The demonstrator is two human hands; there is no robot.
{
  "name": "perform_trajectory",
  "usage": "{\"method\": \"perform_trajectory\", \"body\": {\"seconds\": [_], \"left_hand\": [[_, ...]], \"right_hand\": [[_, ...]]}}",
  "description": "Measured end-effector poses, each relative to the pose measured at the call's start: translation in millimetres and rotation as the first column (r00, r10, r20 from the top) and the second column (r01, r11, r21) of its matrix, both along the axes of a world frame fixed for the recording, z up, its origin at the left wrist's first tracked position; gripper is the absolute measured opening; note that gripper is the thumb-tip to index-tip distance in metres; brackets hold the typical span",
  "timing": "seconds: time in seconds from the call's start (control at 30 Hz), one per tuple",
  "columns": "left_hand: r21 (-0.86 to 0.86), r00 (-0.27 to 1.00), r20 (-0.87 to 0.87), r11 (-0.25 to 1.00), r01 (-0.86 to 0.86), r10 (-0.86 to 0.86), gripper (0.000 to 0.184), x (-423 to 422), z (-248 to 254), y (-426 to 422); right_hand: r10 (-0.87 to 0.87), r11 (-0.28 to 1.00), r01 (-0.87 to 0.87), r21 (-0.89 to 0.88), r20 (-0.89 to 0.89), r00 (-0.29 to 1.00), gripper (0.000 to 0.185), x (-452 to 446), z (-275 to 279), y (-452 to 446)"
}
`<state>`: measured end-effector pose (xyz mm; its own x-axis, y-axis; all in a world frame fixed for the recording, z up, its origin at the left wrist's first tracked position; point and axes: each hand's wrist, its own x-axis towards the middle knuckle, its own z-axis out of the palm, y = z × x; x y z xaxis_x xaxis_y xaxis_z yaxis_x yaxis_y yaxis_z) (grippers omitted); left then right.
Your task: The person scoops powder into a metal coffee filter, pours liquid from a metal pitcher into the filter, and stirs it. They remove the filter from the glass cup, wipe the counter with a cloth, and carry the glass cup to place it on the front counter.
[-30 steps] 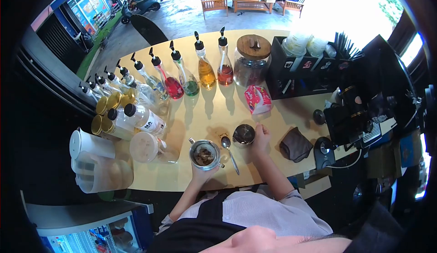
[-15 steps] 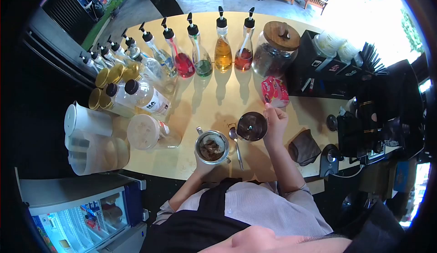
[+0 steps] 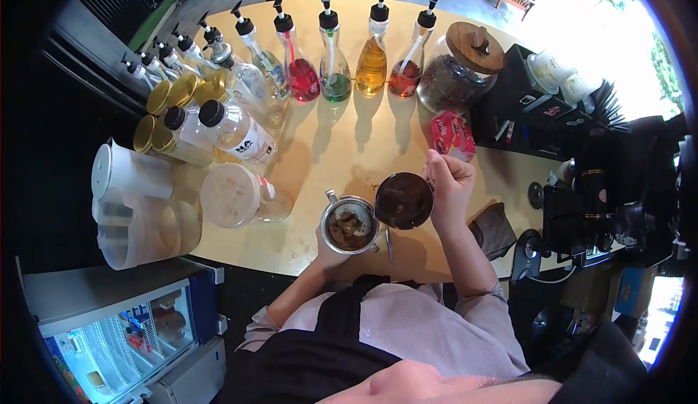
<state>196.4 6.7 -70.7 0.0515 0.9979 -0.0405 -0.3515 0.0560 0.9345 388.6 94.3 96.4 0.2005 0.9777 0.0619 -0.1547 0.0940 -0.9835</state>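
Note:
My right hand [image 3: 452,186] is closed on the handle of a dark round cup [image 3: 404,200]. The cup is level with the counter's middle, and its rim meets or overlaps the edge of a metal-rimmed strainer cup [image 3: 350,226]. Brown wet leaves or grounds lie inside that strainer cup, which has small side tabs. My left hand [image 3: 329,253] wraps its near left side; most of the fingers are hidden beneath. The handle of a metal spoon [image 3: 390,245] shows between the two vessels, its bowl covered by the dark cup.
Pump bottles of coloured syrup [image 3: 337,84] line the counter's far edge. A wood-lidded jar [image 3: 454,77] and a pink packet [image 3: 452,135] are at the right. Nearer are a dark folded cloth [image 3: 494,231], a pale-lidded tub [image 3: 233,195] at left and plastic pitchers [image 3: 134,233].
The dark cup has come closer to the strainer cup and now overlaps the spoon's bowl. The whole view has shifted slightly. Both hands keep their hold.

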Motion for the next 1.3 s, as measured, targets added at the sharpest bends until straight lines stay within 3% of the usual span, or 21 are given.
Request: {"method": "perform_trajectory", "body": {"seconds": [0.17, 0.23, 0.47, 0.77, 0.87, 0.93, 1.07, 1.13, 1.23, 1.3], "left_hand": [[-0.026, 1.000, -0.013, 0.999, 0.028, -0.028, 0.071, -2, -2, 0], [0.032, 0.995, -0.103, 0.999, 0.003, 0.000, 0.072, -3, -4, 0], [-0.055, 0.999, 0.011, 0.997, 0.053, -0.053, 0.077, -4, -17, -1], [-0.032, 1.000, -0.015, 0.999, 0.006, -0.007, 0.078, -3, -22, -1], [0.012, 0.990, -0.138, 0.999, 0.033, -0.031, 0.078, -5, -31, -2], [0.001, 0.997, -0.070, 1.000, 0.021, -0.021, 0.078, -1, -12, 0], [0.009, 0.994, -0.102, 1.000, 0.029, -0.028, 0.079, -2, -22, 1], [-0.067, 0.998, 0.014, 0.996, 0.055, -0.054, 0.078, 0, -15, 2], [-0.047, 0.997, -0.035, 0.997, 0.067, -0.068, 0.079, -2, -18, 2], [-0.012, 0.995, -0.081, 0.998, 0.061, -0.062, 0.078, -2, -15, 2]], "right_hand": [[-0.021, 0.999, 0.019, 0.029, 0.056, 0.998, 0.044, -3, 1, 2], [-0.019, 0.999, 0.016, 0.040, 0.072, 0.997, 0.044, -4, 4, 1], [-0.033, 0.997, 0.021, 0.073, 0.163, 0.986, 0.040, -9, 10, 1], [-0.045, 0.994, 0.021, 0.107, 0.224, 0.973, 0.043, -13, 15, 2], [-0.057, 0.990, 0.022, 0.137, 0.259, 0.964, 0.042, -13, 14, 3], [-0.064, 0.987, 0.020, 0.159, 0.278, 0.958, 0.041, -13, 13, 3], [-0.057, 0.986, 0.011, 0.165, 0.275, 0.960, 0.040, -14, 17, 2], [-0.058, 0.985, 0.010, 0.171, 0.278, 0.959, 0.040, -16, 20, 1], [-0.054, 0.981, 0.001, 0.191, 0.270, 0.961, 0.040, -15, 22, 0], [-0.010, 0.973, -0.073, 0.220, 0.353, 0.936, 0.035, -10, 20, 1]]}}
